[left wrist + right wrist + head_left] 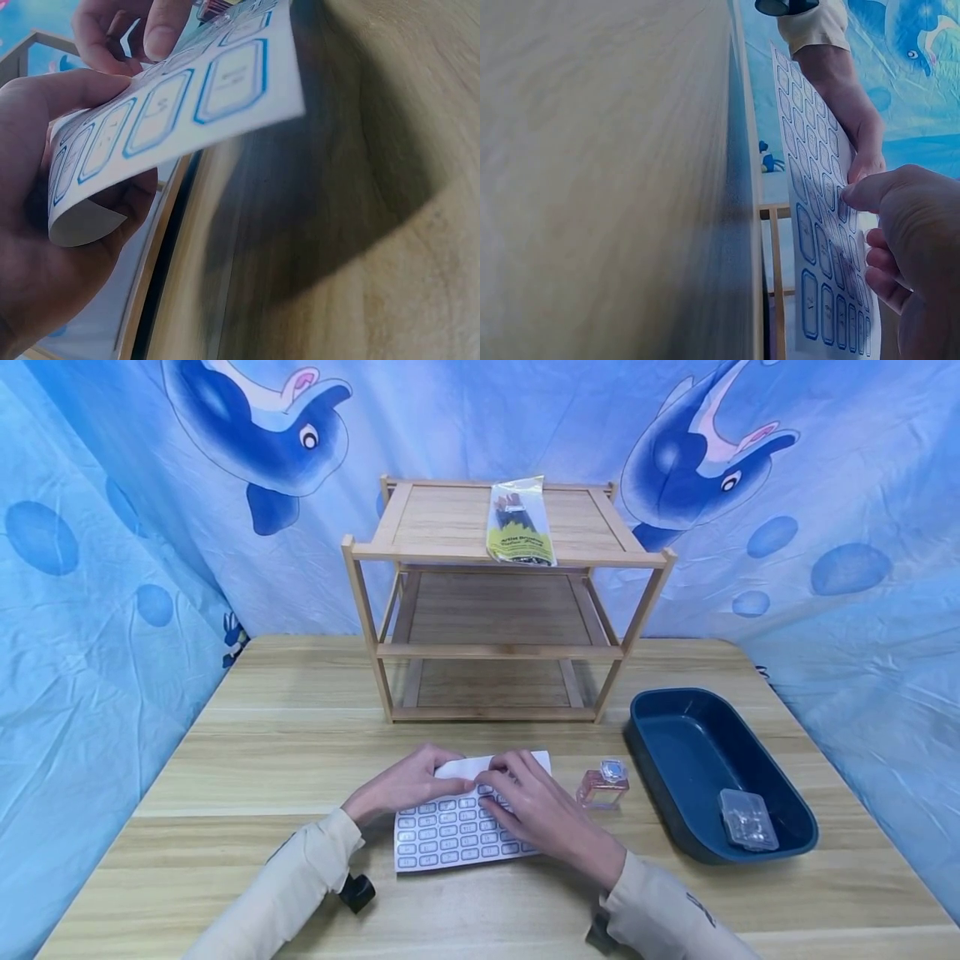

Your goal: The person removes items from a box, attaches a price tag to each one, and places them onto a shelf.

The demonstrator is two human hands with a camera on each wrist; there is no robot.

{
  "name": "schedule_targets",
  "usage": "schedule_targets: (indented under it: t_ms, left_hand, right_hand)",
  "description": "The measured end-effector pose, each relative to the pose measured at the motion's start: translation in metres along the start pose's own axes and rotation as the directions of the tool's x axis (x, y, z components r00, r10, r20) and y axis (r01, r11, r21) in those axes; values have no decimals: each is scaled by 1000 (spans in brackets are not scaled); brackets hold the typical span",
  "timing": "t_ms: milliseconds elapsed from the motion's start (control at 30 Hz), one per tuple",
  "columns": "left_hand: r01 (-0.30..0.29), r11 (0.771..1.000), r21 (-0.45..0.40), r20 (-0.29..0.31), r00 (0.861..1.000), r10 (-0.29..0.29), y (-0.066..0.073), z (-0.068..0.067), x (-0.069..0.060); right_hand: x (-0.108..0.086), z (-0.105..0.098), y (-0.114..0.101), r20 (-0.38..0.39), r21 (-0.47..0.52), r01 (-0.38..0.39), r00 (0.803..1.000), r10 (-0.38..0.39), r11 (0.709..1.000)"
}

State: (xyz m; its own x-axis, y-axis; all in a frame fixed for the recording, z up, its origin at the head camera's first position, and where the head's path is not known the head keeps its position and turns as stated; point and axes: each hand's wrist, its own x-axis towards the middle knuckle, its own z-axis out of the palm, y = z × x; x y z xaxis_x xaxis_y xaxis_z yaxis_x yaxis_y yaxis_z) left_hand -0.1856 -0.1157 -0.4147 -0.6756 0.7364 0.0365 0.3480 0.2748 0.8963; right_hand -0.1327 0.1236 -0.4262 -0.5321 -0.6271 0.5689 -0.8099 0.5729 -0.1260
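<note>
A white sheet (450, 839) printed with rows of blue-framed labels is held tilted just above the table. My left hand (405, 787) grips its far left part, thumb on the printed face and fingers behind. In the left wrist view the sheet (176, 120) bends into a curl within the left palm. My right hand (551, 814) is over the upper right part, fingers bent, fingertips at the labels near the left thumb. The right wrist view shows the right thumb (877, 191) against the sheet (817, 202); whether a label is lifted there, I cannot tell.
Right of the hands stands a small pink bottle (602, 787) with a clear cap. A dark blue basin (693, 743) holds a clear plastic case (748, 820). Behind rises a three-tier wooden shelf (495, 647), with a brush pack (521, 522) on top.
</note>
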Motion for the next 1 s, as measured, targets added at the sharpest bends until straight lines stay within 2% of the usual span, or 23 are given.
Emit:
schedule_targets:
  t_ms: [700, 1000]
  left_hand:
    - [4, 1000, -21, -39, 999, -5, -3, 4, 2]
    - [9, 998, -56, -4, 1000, -9, 0, 3, 1]
  right_hand:
    - [-1, 3, 2, -17, -17, 30, 999, -30, 999]
    - [-2, 2, 3, -16, -15, 33, 999, -33, 999]
